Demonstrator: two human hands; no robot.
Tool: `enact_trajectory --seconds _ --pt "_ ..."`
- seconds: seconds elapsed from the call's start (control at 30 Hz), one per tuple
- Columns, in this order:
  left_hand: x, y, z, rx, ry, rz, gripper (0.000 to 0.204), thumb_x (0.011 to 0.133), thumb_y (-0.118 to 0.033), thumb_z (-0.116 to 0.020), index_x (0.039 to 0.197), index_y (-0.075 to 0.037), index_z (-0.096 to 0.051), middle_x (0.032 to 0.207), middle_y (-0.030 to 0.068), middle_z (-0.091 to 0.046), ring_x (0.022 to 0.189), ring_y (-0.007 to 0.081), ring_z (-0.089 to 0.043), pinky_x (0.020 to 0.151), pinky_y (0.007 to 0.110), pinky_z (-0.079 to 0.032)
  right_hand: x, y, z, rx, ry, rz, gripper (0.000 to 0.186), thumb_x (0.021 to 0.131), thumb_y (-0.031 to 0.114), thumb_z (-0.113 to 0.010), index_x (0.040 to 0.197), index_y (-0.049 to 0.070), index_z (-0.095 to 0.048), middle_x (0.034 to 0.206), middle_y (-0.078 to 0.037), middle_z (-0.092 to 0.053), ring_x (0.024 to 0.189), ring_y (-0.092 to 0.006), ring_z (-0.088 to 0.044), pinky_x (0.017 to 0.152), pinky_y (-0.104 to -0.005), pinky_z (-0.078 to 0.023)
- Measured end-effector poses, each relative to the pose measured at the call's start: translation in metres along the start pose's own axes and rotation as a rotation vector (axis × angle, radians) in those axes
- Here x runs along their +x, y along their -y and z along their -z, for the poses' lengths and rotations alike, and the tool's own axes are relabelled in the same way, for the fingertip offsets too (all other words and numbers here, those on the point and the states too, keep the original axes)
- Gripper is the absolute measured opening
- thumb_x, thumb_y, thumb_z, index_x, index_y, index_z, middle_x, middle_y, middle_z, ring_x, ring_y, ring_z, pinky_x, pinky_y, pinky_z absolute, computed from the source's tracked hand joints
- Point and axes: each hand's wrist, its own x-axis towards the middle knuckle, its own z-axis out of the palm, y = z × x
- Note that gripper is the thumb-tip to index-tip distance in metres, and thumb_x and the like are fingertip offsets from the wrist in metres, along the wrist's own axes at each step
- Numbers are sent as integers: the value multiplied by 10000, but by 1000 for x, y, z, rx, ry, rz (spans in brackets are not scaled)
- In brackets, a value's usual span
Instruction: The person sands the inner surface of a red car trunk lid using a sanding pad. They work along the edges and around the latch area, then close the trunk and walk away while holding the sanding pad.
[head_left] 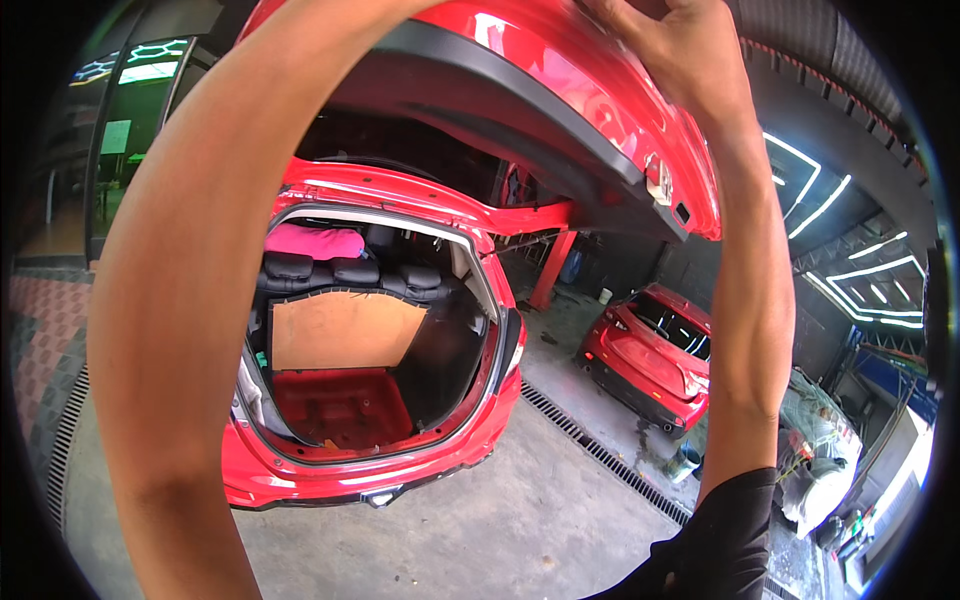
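Note:
A raised red tailgate [540,75] with a black inner trim panel hangs overhead. My right hand [672,40] is up against its painted outer side, thumb spread from the fingers; the fingertips are cut off by the top edge. My left forearm [190,300] reaches up across the left side, and its hand lies beyond the picture. Below the tailgate gapes the boot of a red hatchback [470,455]. Inside, a tan board [345,330] stands against the dark rear seatbacks, behind a bare red boot floor [345,405]. A pink bundle [315,242] lies above the seats.
Another red car [655,355] is parked at the right, near a bucket [684,463]. A drain grate [600,450] crosses the concrete floor. A red post [552,268] rises behind the tailgate's corner. Covered items [820,450] crowd the far right.

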Motion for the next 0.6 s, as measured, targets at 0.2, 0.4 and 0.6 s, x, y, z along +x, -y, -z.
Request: enact_trajectory --seconds 0.2,0.4,0.6 --pt "-2 8 -3 -7 -56 2 320 1066 -240 -517 997 -9 -727 962 236 -789 921 438 -781 804 559 -601 1 8 -9 9 -33 21 225 978 181 -814 970 -42 -780 808 -113 -780 772 -126 -719 703 -331 -580" --pt "-4 11 -1 10 -69 -57 333 1065 -250 -516 999 -4 -730 966 233 -791 925 434 -782 799 556 -602 -6 19 -8 68 -36 -14 205 987 172 -804 969 -31 -783 814 -85 -787 764 -112 -709 697 -320 -575" --pt "0 11 2 21 -1 1 344 1064 -248 -510 1016 0 -744 991 228 -797 932 430 -784 806 554 -603 1 4 -11 6 -45 117 180 991 160 -804 971 -17 -787 818 -64 -788 772 -100 -710 702 -297 -575"
